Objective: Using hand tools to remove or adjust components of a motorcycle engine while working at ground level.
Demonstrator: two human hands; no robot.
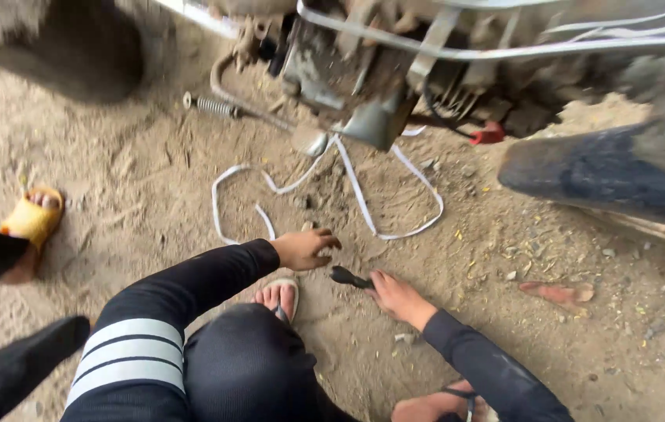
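Surveying my working ground: loose, tracked sandy dirt point(114, 156) strewn with pebbles, outdoors beneath a grimy engine block point(363, 78). My right hand point(399, 297), fingers closed on a small black tool point(348, 277), rests low on the sand. My left hand point(305, 248), fingers curled loosely and holding nothing, hovers just beside the tool. White strap point(363, 203), looped on the dirt below the engine. Coil spring point(211, 105), lying upper left. Dark tyre point(598, 168), right. Yellow sandal point(33, 219), another person's, left edge.
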